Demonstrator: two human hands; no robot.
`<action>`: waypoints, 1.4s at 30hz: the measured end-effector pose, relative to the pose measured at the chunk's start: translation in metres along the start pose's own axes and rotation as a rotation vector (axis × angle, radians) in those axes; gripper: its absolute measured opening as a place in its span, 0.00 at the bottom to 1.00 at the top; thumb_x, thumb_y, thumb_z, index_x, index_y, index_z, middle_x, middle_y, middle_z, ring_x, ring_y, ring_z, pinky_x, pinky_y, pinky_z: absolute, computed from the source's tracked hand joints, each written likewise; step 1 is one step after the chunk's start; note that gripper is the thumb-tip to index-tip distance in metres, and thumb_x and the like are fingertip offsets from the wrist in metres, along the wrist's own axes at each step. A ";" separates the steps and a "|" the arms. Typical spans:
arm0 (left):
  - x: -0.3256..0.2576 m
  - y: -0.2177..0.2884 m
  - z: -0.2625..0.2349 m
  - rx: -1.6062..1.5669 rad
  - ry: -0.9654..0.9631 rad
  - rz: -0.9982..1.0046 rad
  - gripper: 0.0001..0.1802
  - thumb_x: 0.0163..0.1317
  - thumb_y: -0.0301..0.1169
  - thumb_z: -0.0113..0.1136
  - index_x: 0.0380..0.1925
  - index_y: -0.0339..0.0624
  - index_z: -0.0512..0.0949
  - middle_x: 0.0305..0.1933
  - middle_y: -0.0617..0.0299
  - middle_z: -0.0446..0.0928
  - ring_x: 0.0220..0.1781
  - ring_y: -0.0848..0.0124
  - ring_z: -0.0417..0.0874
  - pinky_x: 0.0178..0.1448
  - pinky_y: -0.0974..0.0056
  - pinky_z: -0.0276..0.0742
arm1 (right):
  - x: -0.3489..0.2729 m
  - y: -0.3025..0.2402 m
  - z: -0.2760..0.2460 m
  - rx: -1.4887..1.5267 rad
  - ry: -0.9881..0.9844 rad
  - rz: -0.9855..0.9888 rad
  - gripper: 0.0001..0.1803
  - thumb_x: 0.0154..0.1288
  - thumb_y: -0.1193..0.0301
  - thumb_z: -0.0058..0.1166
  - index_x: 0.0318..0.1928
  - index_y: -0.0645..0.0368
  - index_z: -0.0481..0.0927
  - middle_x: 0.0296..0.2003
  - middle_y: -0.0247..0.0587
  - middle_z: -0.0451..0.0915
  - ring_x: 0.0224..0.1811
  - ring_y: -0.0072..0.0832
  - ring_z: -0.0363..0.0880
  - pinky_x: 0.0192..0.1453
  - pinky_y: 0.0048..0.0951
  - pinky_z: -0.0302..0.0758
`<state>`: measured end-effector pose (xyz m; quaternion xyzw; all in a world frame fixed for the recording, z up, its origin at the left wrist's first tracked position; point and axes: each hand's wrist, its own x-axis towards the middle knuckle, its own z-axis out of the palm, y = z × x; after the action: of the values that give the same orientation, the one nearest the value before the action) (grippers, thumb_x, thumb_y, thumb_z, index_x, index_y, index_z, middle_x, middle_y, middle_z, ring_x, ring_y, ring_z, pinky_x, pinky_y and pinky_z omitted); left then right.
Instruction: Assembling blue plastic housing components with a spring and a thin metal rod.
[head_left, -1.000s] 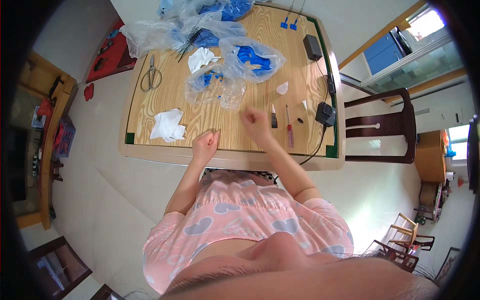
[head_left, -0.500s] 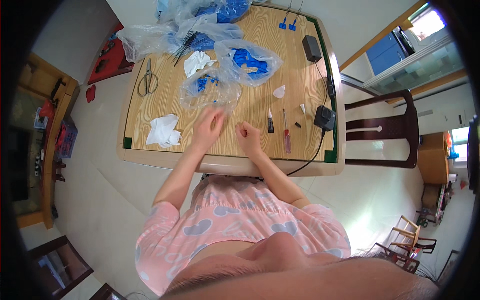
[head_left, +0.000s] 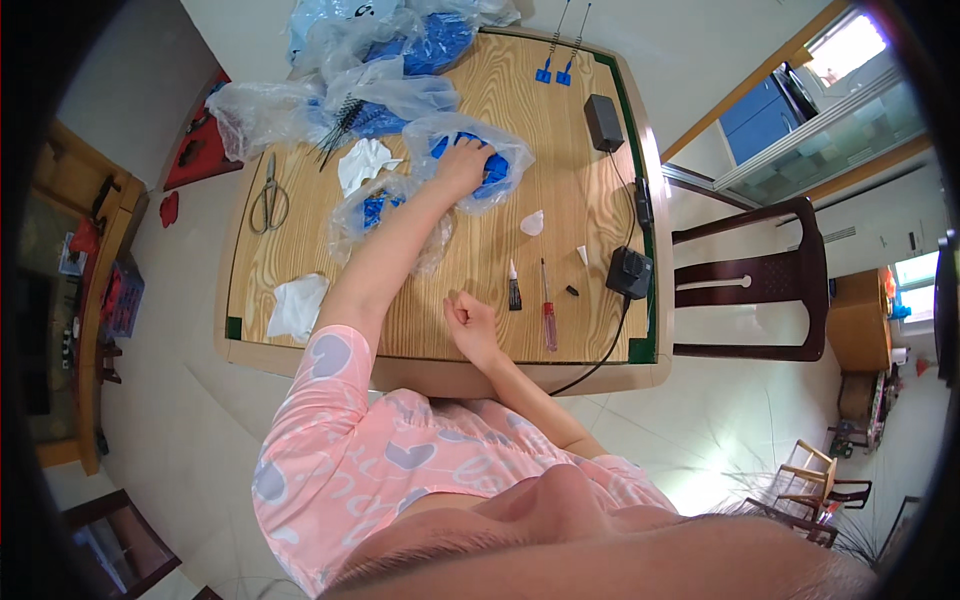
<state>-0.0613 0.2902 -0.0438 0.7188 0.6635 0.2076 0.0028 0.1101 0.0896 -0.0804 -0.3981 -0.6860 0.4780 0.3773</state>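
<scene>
My left hand (head_left: 462,166) reaches across the table into a clear plastic bag (head_left: 515,140) of blue plastic pieces (head_left: 495,172). Its fingers are spread over the pieces, with the tips partly hidden among them. Close to the table's front edge, my right hand (head_left: 472,322) is curled closed; whatever it may hold is hidden inside the fingers. Under my left forearm lies a second clear bag (head_left: 432,250) with smaller blue bits (head_left: 375,210). To the right of my right hand are a small black tube with a white nozzle (head_left: 514,288) and a screwdriver with a red handle (head_left: 549,315).
Scissors (head_left: 269,205) and crumpled white tissues (head_left: 298,306) lie on the left. Larger plastic bags (head_left: 370,85) and dark bristly sticks (head_left: 345,120) are at the back. A black boxy device (head_left: 629,272) with a cable sits on the right, near a dark chair (head_left: 755,280).
My left hand has moved forward from above the nearer bag into the farther bag of blue pieces. My right hand stays closed near the front edge. The view has shifted slightly.
</scene>
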 end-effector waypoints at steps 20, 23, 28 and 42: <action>-0.063 0.030 -0.085 -0.234 0.379 0.187 0.16 0.50 0.24 0.62 0.42 0.43 0.79 0.42 0.53 0.72 0.47 0.55 0.75 0.49 0.55 0.75 | 0.029 -0.005 0.001 0.237 0.267 -0.067 0.11 0.59 0.77 0.58 0.41 0.58 0.72 0.28 0.37 0.68 0.26 0.28 0.66 0.31 0.28 0.67; -0.076 0.035 -0.083 -0.219 0.375 0.157 0.15 0.52 0.23 0.63 0.42 0.44 0.80 0.44 0.53 0.74 0.47 0.55 0.78 0.49 0.57 0.76 | 0.089 -0.063 -0.029 -0.221 0.503 -0.403 0.24 0.55 0.80 0.59 0.53 0.57 0.72 0.37 0.43 0.74 0.37 0.38 0.74 0.41 0.37 0.73; -0.052 0.018 -0.070 -0.222 0.425 0.095 0.18 0.50 0.23 0.63 0.44 0.44 0.79 0.43 0.53 0.73 0.46 0.55 0.77 0.48 0.57 0.76 | 0.179 -0.035 -0.039 -0.303 0.356 -0.345 0.10 0.59 0.76 0.55 0.42 0.59 0.80 0.40 0.48 0.78 0.44 0.46 0.78 0.47 0.39 0.75; -0.174 0.012 -0.085 -1.898 0.167 -0.642 0.17 0.67 0.26 0.49 0.53 0.29 0.74 0.48 0.55 0.80 0.48 0.68 0.82 0.54 0.63 0.80 | 0.227 0.000 -0.024 -0.861 -0.075 -0.220 0.12 0.64 0.70 0.48 0.44 0.56 0.82 0.44 0.50 0.80 0.47 0.48 0.79 0.53 0.42 0.75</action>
<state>-0.0808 0.1000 -0.0142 0.1894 0.3840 0.6898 0.5839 0.0416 0.3043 -0.0433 -0.4259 -0.8741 0.1198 0.2007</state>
